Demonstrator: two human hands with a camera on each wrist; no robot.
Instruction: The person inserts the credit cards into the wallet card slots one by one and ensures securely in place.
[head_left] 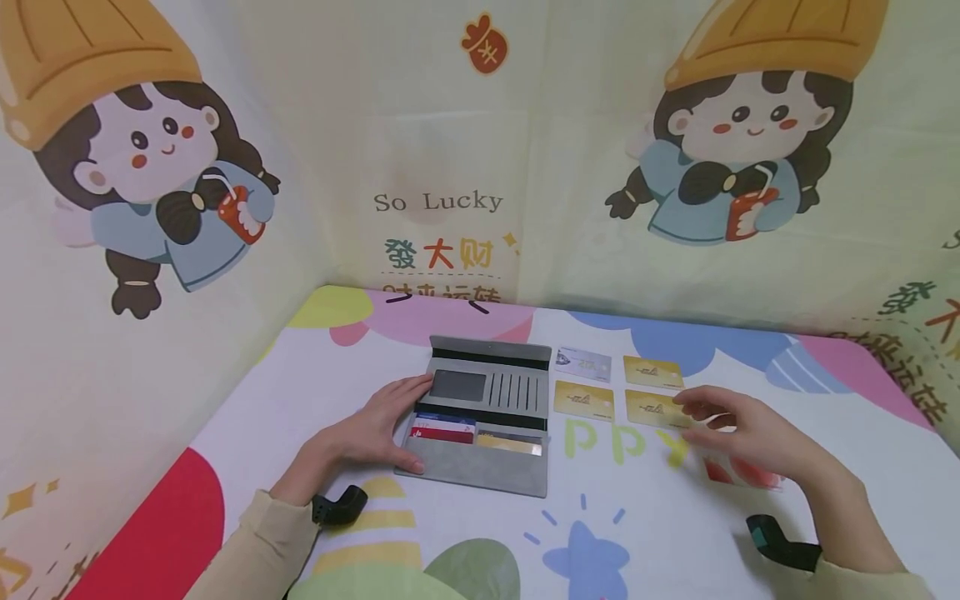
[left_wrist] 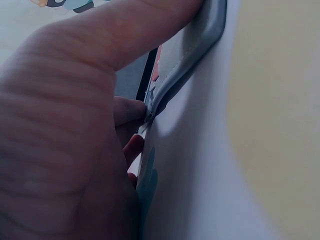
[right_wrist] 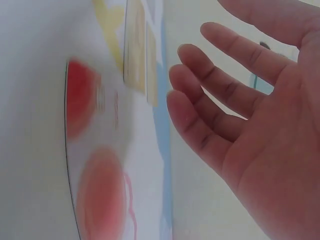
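A grey card wallet (head_left: 489, 477) lies unfolded on the table, with a red-and-white card (head_left: 442, 432) and a gold card (head_left: 508, 444) in its lower pockets. My left hand (head_left: 367, 429) rests along its left edge, thumb over the lower corner and fingers higher up. To the right, a silver card (head_left: 583, 365) and three gold cards (head_left: 583, 402) lie in two rows. My right hand (head_left: 753, 433) hovers with loosely bent fingers beside the lower right gold card (head_left: 651, 408), holding nothing. Below that palm lies a white card with red patches (right_wrist: 100, 195), partly hidden in the head view.
A printed cloth (head_left: 660, 533) with coloured shapes covers the table. Cartoon-printed curtains (head_left: 570, 167) stand behind and at the sides. Dark wrist-worn devices (head_left: 341, 506) sit by both cuffs.
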